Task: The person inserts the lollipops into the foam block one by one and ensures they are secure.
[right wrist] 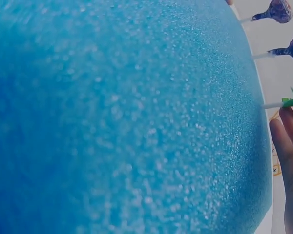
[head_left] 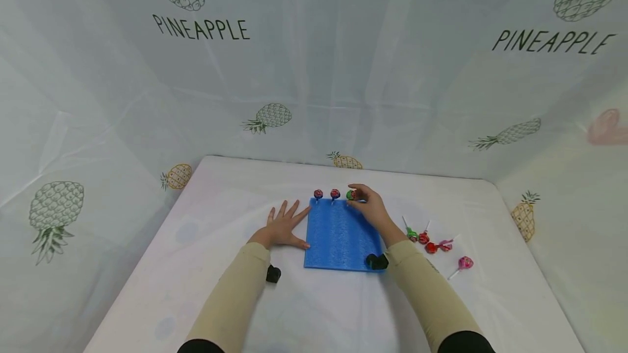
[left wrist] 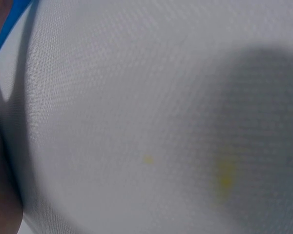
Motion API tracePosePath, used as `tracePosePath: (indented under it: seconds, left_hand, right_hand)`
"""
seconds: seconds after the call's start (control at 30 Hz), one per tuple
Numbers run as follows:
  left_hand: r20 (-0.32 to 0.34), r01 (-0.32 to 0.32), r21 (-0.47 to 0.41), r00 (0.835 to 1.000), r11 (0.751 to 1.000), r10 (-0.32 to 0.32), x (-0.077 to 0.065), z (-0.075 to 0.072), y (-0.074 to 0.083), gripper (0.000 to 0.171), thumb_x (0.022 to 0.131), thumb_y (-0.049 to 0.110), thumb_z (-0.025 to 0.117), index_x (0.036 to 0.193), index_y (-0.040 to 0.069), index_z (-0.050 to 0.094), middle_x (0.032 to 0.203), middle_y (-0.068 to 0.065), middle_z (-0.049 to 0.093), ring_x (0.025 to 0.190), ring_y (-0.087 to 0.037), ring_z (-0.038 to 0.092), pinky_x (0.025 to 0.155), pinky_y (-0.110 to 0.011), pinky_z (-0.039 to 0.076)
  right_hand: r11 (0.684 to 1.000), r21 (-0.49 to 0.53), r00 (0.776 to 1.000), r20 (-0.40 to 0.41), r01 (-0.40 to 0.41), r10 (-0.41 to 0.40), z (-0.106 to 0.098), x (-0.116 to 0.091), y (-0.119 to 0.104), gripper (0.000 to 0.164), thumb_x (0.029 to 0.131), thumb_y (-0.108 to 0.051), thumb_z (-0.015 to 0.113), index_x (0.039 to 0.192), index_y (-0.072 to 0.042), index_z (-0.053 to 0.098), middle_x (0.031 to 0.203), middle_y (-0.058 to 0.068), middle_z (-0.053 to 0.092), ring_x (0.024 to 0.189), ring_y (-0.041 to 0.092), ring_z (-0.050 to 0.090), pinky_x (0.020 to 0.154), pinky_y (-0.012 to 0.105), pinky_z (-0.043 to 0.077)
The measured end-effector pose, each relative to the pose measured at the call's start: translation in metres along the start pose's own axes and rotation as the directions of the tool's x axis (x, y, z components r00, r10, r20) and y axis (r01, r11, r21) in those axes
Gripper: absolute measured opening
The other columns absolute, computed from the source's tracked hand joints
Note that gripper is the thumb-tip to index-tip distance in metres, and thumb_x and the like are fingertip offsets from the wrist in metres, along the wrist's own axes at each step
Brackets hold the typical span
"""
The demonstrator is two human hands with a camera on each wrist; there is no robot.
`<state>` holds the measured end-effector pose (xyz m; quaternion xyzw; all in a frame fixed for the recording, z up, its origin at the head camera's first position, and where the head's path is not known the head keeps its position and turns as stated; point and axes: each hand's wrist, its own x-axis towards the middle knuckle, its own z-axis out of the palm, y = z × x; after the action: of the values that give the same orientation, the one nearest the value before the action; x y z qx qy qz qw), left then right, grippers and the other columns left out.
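Person's R hand (head_left: 375, 212) has its grip clamped on a green-wrapped lollipop (head_left: 350, 195), stick at the far edge of a blue board (head_left: 338, 236) on a white counter (head_left: 221, 200), w/ 2 dark-wrapped lollipops (head_left: 335, 194) in line to its L. L hand (head_left: 282, 229) lies w/ fingers spread apart, thumb & index at board's L edge. Approx. 5 loose lollipops (head_left: 431, 248) lie R of the board.

A board (head_left: 338, 238) lies on the counter (head_left: 201, 271), a curtain (head_left: 343, 59) behind both. A row of 3 lollipops (head_left: 335, 193) lines the board's far edge, the right hand (head_left: 371, 208) at its right end. The left hand (head_left: 281, 230) is at the board's left edge. Right of the board lies a lollipop cluster (head_left: 423, 238); 1 lollipop (head_left: 465, 262) lies before it, farther right.
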<state>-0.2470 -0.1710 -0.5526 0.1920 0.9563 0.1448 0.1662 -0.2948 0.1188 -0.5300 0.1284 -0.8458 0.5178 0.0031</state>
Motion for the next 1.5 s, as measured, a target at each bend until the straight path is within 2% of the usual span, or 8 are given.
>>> tracePosePath:
  seconds: [0.27, 0.4, 0.6, 0.87, 1.07, 1.17, 1.33, 1.5]
  left_hand:
    - [0.015, 0.000, 0.000, 1.000, 1.000, 0.000, -0.004, -0.006, 0.003, 0.112, 0.071, 0.075, 0.067, 0.158, 0.032, 0.010, 0.164, -0.008, -0.003, 0.146, -0.039, -0.012, 0.110, -0.063, -0.008]
    - [0.009, 0.002, 0.007, 1.000, 1.000, -0.002, -0.002, -0.002, 0.000, 0.114, 0.070, 0.078, 0.066, 0.157, 0.035, 0.007, 0.164, -0.007, -0.005, 0.145, -0.038, -0.015, 0.109, -0.063, -0.010]
    - [0.000, -0.001, -0.017, 1.000, 1.000, 0.001, -0.001, 0.000, -0.002, 0.115, 0.067, 0.078, 0.067, 0.157, 0.036, 0.008, 0.164, -0.007, -0.004, 0.145, -0.038, -0.015, 0.109, -0.063, -0.011]
    - [0.012, -0.008, 0.004, 1.000, 1.000, 0.008, -0.004, -0.002, -0.001, 0.116, 0.067, 0.080, 0.064, 0.157, 0.038, 0.005, 0.163, -0.005, -0.007, 0.145, -0.035, -0.017, 0.110, -0.062, -0.009]
    - [-0.004, -0.021, -0.009, 1.000, 1.000, 0.021, -0.004, -0.003, 0.001, 0.115, 0.068, 0.080, 0.064, 0.157, 0.035, 0.008, 0.164, -0.008, -0.003, 0.146, -0.038, -0.013, 0.109, -0.063, -0.008]
    - [-0.004, -0.013, -0.002, 1.000, 1.000, 0.013, -0.002, -0.001, -0.001, 0.115, 0.068, 0.080, 0.064, 0.157, 0.036, 0.007, 0.164, -0.006, -0.004, 0.146, -0.037, -0.014, 0.110, -0.063, -0.008]
    - [-0.002, -0.008, 0.010, 1.000, 1.000, 0.008, 0.001, 0.003, -0.003, 0.115, 0.068, 0.079, 0.066, 0.157, 0.037, 0.006, 0.163, -0.003, -0.007, 0.146, -0.035, -0.016, 0.110, -0.062, -0.009]
    - [-0.006, -0.001, 0.023, 1.000, 1.000, 0.001, 0.004, 0.007, -0.006, 0.114, 0.069, 0.076, 0.068, 0.157, 0.038, 0.007, 0.164, -0.003, -0.007, 0.146, -0.035, -0.015, 0.110, -0.063, -0.009]
  right_hand:
    - [0.999, -0.029, 1.000, 0.020, -0.022, 0.023, -0.004, -0.001, 0.000, 0.048, 0.087, -0.007, 0.073, 0.133, -0.007, 0.058, 0.109, 0.014, 0.064, 0.102, 0.030, 0.063, 0.087, 0.046, 0.051]
    - [1.000, -0.027, 0.999, 0.034, -0.009, 0.010, -0.010, -0.005, 0.001, 0.050, 0.087, -0.006, 0.073, 0.134, -0.005, 0.056, 0.112, 0.015, 0.065, 0.102, 0.030, 0.063, 0.089, 0.046, 0.051]
    - [0.998, -0.060, 0.999, 0.033, -0.005, 0.007, -0.027, -0.018, 0.006, 0.050, 0.088, -0.008, 0.072, 0.135, -0.004, 0.054, 0.110, 0.015, 0.065, 0.100, 0.029, 0.063, 0.090, 0.046, 0.050]
    - [0.996, -0.082, 0.995, 0.091, -0.019, 0.027, -0.057, -0.045, 0.013, 0.049, 0.087, -0.009, 0.074, 0.132, -0.002, 0.056, 0.111, 0.015, 0.064, 0.102, 0.030, 0.061, 0.090, 0.046, 0.051]
    - [0.983, -0.184, 0.992, 0.122, -0.006, 0.029, -0.082, -0.064, 0.019, 0.047, 0.087, -0.012, 0.075, 0.130, -0.002, 0.059, 0.112, 0.011, 0.065, 0.103, 0.029, 0.060, 0.090, 0.047, 0.050]
    - [0.974, -0.225, 0.987, 0.151, -0.015, 0.050, -0.095, -0.072, 0.020, 0.047, 0.086, -0.014, 0.076, 0.128, -0.003, 0.060, 0.113, 0.010, 0.065, 0.107, 0.031, 0.058, 0.093, 0.052, 0.047]
    - [0.946, -0.323, 0.979, 0.179, -0.032, 0.094, -0.115, -0.080, 0.024, 0.041, 0.083, -0.015, 0.078, 0.122, -0.007, 0.065, 0.113, 0.008, 0.065, 0.113, 0.036, 0.054, 0.097, 0.059, 0.039]
    - [0.929, -0.368, 0.972, 0.206, -0.028, 0.111, -0.128, -0.083, 0.026, 0.035, 0.080, -0.012, 0.080, 0.113, -0.007, 0.069, 0.112, 0.010, 0.063, 0.110, 0.036, 0.054, 0.093, 0.059, 0.041]
